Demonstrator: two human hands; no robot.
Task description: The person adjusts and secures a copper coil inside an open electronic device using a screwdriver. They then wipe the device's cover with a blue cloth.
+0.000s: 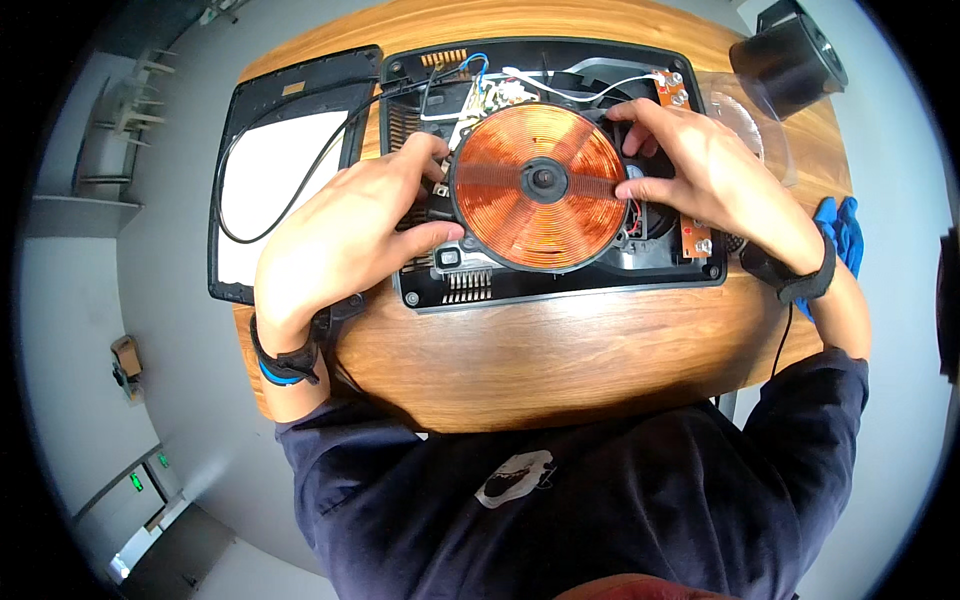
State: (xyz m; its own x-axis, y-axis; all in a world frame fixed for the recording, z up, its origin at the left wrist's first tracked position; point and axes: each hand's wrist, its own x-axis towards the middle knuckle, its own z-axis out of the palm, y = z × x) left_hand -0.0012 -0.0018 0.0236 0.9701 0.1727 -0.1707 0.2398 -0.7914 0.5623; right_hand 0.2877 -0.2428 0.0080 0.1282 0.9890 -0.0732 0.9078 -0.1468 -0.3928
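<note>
Head view, from left to right. On the wooden table, at far left, a black-framed panel with white face, and across it a loose loop of black cable; if snagged by the left forearm, possibly a tug on the wiring. Next, left hand with fingers bent at the left rim of the copper coil, thumb near the lower-left rim; whether gripping or only resting, cannot tell. In the middle, the coil itself, flat over the open black housing, between both hands. Possible trouble here: tilting, because of unequal pressure from two sides. Then right hand, fingers half curled by the upper-right rim, thumb tip at the right edge of the windings; firmness of hold not visible. With too strong thumb pressure, perhaps scratched or displaced windings. Just above, white wire toward an orange circuit board, easy to catch with a fingertip. Farther right, blue cloth, well apart from the coil.
</note>
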